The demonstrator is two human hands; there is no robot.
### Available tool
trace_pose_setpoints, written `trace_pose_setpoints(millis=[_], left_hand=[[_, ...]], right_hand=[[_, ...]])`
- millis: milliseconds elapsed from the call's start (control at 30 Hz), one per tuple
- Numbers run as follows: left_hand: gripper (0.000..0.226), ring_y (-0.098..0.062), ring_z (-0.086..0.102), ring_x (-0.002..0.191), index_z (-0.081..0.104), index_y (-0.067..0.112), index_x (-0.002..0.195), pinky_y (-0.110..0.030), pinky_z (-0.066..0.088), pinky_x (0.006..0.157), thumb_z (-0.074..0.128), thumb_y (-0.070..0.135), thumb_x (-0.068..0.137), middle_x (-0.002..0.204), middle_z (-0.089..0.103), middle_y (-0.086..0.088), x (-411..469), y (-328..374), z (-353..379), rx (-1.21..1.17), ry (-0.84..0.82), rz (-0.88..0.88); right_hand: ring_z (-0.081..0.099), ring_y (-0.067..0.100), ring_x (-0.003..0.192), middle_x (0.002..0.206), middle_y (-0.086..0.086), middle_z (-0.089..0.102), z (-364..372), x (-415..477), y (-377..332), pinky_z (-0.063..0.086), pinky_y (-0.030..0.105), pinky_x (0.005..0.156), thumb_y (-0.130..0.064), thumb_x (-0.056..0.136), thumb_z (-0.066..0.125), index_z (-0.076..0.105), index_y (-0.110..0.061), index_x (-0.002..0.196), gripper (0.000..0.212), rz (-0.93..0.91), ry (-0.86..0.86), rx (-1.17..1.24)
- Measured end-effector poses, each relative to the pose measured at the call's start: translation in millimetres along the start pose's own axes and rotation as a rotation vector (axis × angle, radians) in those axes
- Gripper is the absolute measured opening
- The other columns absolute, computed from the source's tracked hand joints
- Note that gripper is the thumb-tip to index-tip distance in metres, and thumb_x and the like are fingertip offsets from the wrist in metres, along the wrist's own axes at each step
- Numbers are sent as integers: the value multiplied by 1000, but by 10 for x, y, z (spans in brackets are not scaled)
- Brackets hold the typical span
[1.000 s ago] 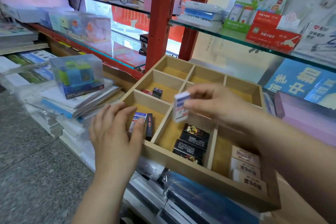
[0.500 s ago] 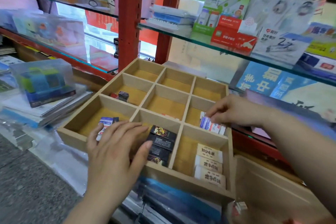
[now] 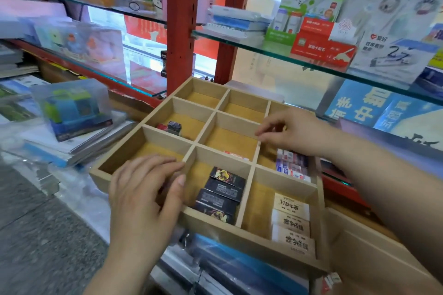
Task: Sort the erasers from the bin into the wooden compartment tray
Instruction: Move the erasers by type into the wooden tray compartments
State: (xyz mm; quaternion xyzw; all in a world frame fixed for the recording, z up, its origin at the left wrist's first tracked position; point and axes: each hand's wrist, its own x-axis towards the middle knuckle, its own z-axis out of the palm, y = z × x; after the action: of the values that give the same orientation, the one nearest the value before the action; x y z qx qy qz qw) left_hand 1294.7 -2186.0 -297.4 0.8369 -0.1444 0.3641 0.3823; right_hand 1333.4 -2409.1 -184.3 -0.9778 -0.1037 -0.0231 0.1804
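Left hand [image 3: 143, 189] laid relaxed over near-left corner of wooden tray [image 3: 263, 243], right hand [image 3: 296, 132] held empty, loosely curled, near right-edge erasers [image 3: 291, 163]

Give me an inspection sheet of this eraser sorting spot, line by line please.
Surface: wooden nine-compartment tray lying on plastic-wrapped stationery stacks.
Job's things: black rectangular erasers near-middle; cream erasers near-right; blue-and-white erasers middle-right; red-and-white eraser centre; small dark eraser middle-left; bin not identified.
Clutter: clear plastic box holding a blue-green toy, left of tray.
Grippers: left hand spread over near-left compartment; right hand loosely curled above tray, holding nothing.
Cables: nothing seen.
Surroundings: glass shelves on red uprights, stocked with stationery.
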Motion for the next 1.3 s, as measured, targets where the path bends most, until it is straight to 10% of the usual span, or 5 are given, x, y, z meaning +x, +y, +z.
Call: trace_pose_setpoints(millis=[367,733,967,1300], left_hand=[[44,-19,47,102,70,13,91,-39,33,90,40,42,76,100,61,2,53,-303,-146,31,55,-231],[39,-13,42,106,68,17,91,-38,31,91,41,42,78,99,54,12,25,-363,-181,-32,24,-177],[46,-19,43,111,69,13,92,-38,29,94,38,44,78,98,53,11,16,-343,-166,-29,17,-191],[48,-18,39,114,70,14,93,-38,27,95,36,44,77,97,55,11,15,-323,-152,-5,10,-205]], right_hand=[[46,18,114,120,3,58,633,647,-841,36,26,91,-28,82,63,56,-17,120,40,-240,30,-24],[55,-8,58,69,-9,57,273,534,-757,43,3,64,0,78,63,55,-21,79,23,-199,227,518],[59,-5,67,72,-12,63,139,124,-618,45,10,69,-4,78,64,62,-25,77,21,-169,-407,285],[50,-7,87,93,-19,62,460,-22,-658,34,9,83,-20,83,62,67,-19,103,21,-318,-431,55]])
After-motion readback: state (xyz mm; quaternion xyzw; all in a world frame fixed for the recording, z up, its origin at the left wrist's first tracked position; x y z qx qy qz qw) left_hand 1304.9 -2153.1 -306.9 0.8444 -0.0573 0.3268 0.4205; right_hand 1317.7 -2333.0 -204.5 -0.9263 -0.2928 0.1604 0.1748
